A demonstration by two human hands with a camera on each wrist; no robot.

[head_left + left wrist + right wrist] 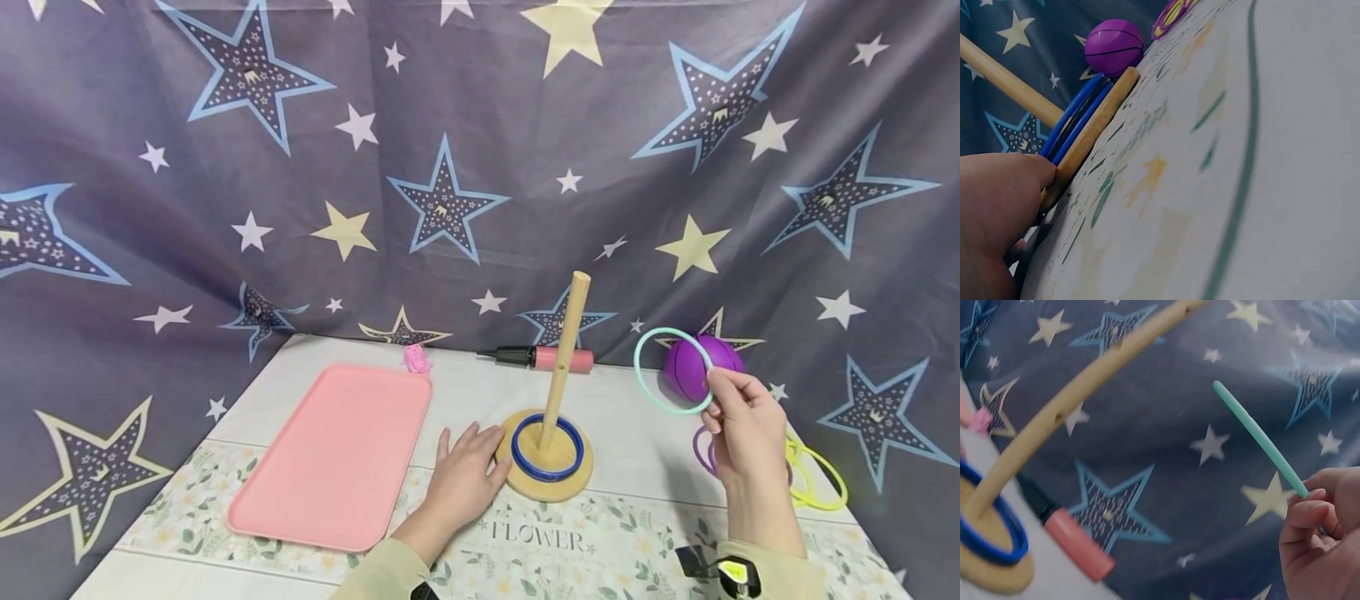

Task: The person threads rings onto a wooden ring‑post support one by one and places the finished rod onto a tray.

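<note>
Right hand pinches mint ring: likely light, stiff, best held by rim; left hand, fingers spread, touches base

A curtained-off nook, room type unclear; star-printed curtain hangs round a bench with floral cover

Printed lettering, seemingly "FLOWER", on floral tablecloth.
</note>
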